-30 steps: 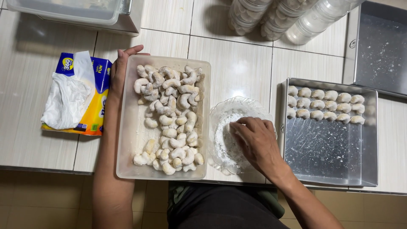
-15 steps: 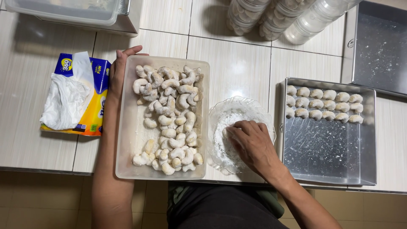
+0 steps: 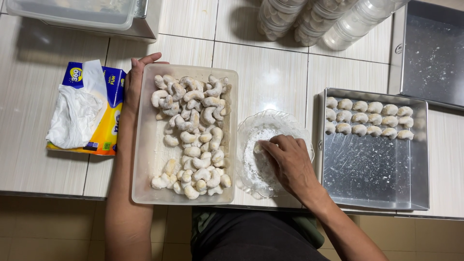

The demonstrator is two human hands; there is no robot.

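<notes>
- While the left hand [image 3: 137,82] lies open against its far corner, the plastic tray [image 3: 145,159] holds crescent cookies [image 3: 193,130].
- Beside it, the metal pan [image 3: 377,169] carries sugared cookies [image 3: 369,117].
- Between them, the glass bowl [image 3: 290,126] of sugar holds the right hand [image 3: 290,162], fingers curled on a cookie [image 3: 259,148].

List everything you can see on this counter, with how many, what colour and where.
plastic tray: one, translucent, centre-left, holding many pale crescent cookies
glass dish: one, clear, white powder inside, centre
metal pan: one, silver, right, two rows of powdered cookies
second metal pan: one, silver, top right
tissue pack: one, blue and yellow, left
clear jars: several, top centre
plastic container: one, clear, top left
left hand: against the tray's far left corner
right hand: in the dish
</notes>
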